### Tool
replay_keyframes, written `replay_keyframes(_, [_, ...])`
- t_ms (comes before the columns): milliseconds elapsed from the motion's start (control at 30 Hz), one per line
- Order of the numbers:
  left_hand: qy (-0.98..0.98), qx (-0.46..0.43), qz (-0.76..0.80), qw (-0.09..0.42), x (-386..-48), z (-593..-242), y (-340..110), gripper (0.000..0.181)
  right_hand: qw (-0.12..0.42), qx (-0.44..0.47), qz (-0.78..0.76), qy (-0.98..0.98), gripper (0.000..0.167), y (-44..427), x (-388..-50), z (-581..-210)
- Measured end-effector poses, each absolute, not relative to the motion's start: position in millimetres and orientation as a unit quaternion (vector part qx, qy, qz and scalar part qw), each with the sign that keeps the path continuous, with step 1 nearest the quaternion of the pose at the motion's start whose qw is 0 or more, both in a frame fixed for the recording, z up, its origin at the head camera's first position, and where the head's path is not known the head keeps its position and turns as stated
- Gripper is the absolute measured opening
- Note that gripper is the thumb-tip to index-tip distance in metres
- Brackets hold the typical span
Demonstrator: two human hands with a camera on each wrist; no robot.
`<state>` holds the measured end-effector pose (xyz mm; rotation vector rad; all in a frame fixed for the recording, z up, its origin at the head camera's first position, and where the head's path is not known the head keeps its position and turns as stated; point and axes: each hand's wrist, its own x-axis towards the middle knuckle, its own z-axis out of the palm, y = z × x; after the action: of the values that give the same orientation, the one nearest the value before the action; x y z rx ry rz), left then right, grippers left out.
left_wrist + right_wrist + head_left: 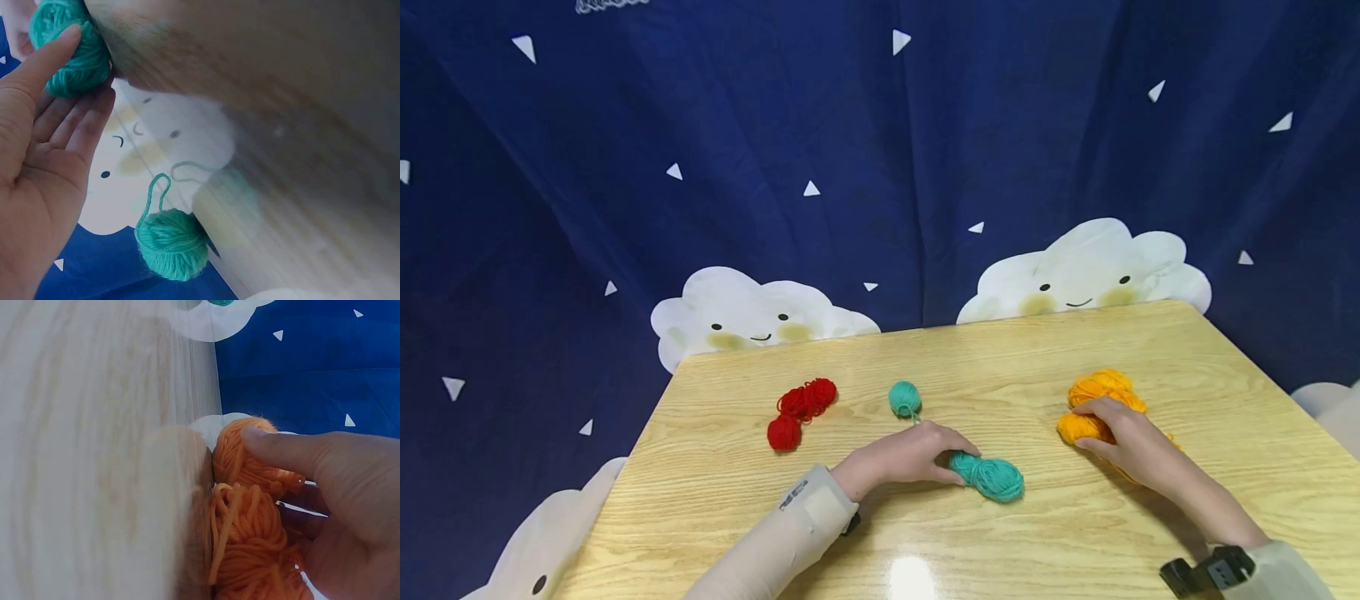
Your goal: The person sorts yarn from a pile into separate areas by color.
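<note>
My left hand (pixel 917 454) holds the end of a teal yarn skein (pixel 997 478) lying on the table; in the left wrist view, the thumb lies on one side of the skein (pixel 72 62) and the fingers on the other. A smaller teal yarn ball (pixel 904 398) rests behind that hand, with a loose strand (pixel 150 194) running from it. On the right, my right hand (pixel 1123 437) grips an orange yarn ball (pixel 1078 428), thumb across it. A looser orange yarn bundle (pixel 250 544) sits against that ball, partly hidden by the hand in the head view.
Red yarn, a small ball (pixel 784 433) and a looser bundle (pixel 807 400), lies at the left of the wooden table (pixel 700 500). Behind the table hangs a dark blue curtain (pixel 865 125) with white triangles and clouds.
</note>
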<state>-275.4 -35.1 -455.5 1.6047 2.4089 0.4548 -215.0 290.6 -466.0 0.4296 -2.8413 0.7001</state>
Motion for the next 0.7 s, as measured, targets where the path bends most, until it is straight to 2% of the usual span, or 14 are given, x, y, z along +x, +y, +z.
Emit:
replay_keyframes(367, [0.806,0.475,0.319,0.151,-279.2,-455.8,-38.2,0.035,0.093,0.146,0.235,-0.957,0.037,290.4,-214.4,-466.2])
replay_keyframes(700, [0.806,0.414,0.401,0.137,-281.2,-452.8,-38.5,0.035,0.110,0.157,0.234,-0.953,0.039,290.7,-215.1,-467.2])
